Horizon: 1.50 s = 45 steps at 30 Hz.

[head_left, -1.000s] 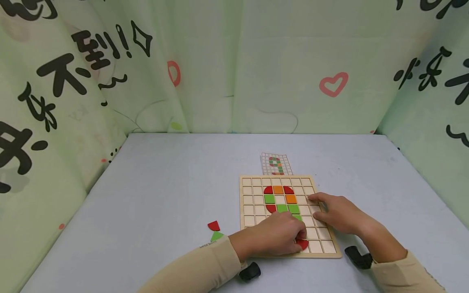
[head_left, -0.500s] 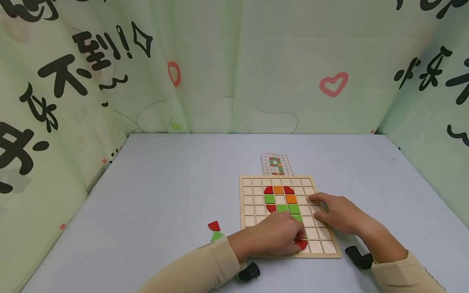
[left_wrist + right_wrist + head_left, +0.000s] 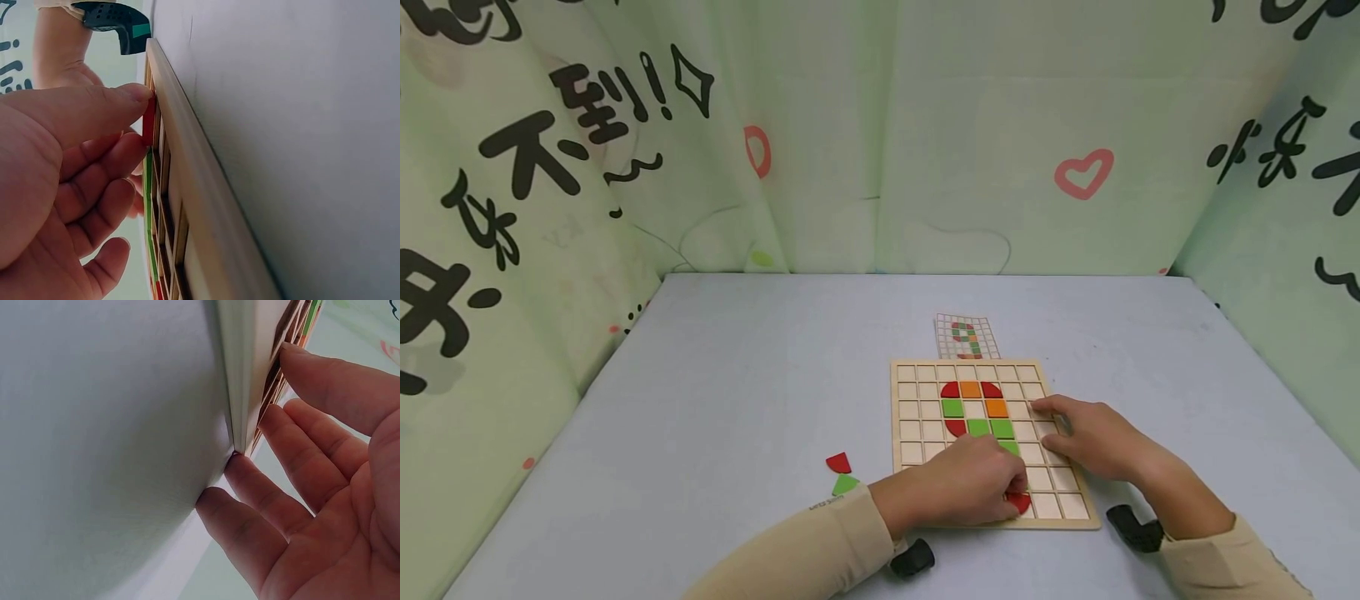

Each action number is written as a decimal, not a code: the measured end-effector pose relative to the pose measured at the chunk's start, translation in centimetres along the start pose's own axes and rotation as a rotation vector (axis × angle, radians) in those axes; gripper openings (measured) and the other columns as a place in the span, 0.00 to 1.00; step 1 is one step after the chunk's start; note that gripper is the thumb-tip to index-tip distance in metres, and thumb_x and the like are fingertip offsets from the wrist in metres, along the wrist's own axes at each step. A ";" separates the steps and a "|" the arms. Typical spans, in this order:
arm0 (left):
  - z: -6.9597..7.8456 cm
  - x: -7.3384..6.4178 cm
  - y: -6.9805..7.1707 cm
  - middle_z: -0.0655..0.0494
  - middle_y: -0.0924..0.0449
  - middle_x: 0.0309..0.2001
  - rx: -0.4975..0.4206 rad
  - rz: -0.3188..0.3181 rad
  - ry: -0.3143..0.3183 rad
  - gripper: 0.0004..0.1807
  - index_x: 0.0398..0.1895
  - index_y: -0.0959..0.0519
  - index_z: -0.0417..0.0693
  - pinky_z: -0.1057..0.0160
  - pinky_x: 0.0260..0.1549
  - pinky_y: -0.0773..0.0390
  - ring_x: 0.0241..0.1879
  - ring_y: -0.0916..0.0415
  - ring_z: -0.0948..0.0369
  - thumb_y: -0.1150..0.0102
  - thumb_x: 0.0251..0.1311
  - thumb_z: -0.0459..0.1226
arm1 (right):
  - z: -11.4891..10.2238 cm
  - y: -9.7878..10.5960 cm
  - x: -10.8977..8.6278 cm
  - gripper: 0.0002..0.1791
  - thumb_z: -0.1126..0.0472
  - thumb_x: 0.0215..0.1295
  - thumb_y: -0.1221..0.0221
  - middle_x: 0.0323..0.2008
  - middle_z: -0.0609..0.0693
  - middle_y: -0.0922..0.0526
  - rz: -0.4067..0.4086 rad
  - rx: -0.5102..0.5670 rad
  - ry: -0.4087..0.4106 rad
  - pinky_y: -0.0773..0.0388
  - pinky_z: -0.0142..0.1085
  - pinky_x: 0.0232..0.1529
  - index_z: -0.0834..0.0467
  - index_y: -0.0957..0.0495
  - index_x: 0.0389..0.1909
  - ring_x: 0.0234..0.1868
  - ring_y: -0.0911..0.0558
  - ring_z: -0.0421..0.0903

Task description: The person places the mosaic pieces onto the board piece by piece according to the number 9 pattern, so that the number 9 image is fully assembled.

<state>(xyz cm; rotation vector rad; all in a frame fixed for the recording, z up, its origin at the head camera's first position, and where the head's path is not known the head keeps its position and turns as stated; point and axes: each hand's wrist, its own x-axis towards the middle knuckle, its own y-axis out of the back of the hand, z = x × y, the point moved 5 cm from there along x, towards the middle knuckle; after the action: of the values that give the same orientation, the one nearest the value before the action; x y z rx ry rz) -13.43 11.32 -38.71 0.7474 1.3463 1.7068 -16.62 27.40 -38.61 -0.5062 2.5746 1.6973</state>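
Observation:
A wooden grid board [image 3: 1078, 505] lies on the table, with red, orange and green tiles set in some of its cells. The left hand [image 3: 966, 482] reaches over its near part and pinches a red quarter-round tile [image 3: 1019, 503] between thumb and forefinger. In the left wrist view, that red tile [image 3: 149, 122] sits right at the grid, close inside the wooden rim. Part of the tile pattern is hidden under the left hand. The right hand [image 3: 1101, 437] rests at the board's right side, thumb and fingertips on the grid and edge, fingers [image 3: 269, 497] extended.
Left of the board lie a loose red tile [image 3: 838, 462] and a green tile [image 3: 845, 484], the latter close to the left sleeve. A printed pattern card [image 3: 981, 325] shows behind the board's far edge. Black wrist devices [image 3: 1133, 527] are near both wrists.
The red tile under the left fingers has turned slightly and shifted a little left within its cell. The right hand and the board stay in place.

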 end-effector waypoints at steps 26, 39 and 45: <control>-0.3 0.3 -0.4 0.74 0.27 0.27 -0.105 -0.021 0.022 0.06 0.36 0.17 0.59 0.78 0.33 0.35 0.31 0.34 0.74 0.30 0.61 0.46 | 0.0 0.0 0.0 0.28 0.59 0.65 0.36 0.60 0.67 0.24 0.007 -0.003 0.009 0.31 0.62 0.55 0.64 0.27 0.64 0.61 0.28 0.69; -0.4 0.3 -0.4 0.74 0.26 0.28 -0.124 -0.037 0.017 0.05 0.37 0.17 0.59 0.79 0.34 0.34 0.30 0.33 0.75 0.31 0.61 0.44 | 0.1 0.0 0.1 0.28 0.58 0.65 0.37 0.60 0.67 0.24 0.003 0.001 0.009 0.31 0.62 0.55 0.64 0.27 0.64 0.61 0.28 0.69; -0.5 0.2 -0.4 0.74 0.25 0.30 -0.167 -0.056 0.023 0.05 0.39 0.16 0.58 0.80 0.35 0.34 0.32 0.32 0.75 0.31 0.62 0.43 | 0.1 0.0 0.1 0.28 0.58 0.65 0.37 0.60 0.67 0.24 0.000 0.008 0.007 0.31 0.62 0.56 0.64 0.27 0.64 0.61 0.28 0.69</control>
<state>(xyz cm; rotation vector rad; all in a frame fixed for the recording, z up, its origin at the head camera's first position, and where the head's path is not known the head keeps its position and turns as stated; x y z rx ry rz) -13.87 11.31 -39.20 0.5909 1.2115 1.7632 -16.68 27.45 -38.64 -0.5127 2.5849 1.6872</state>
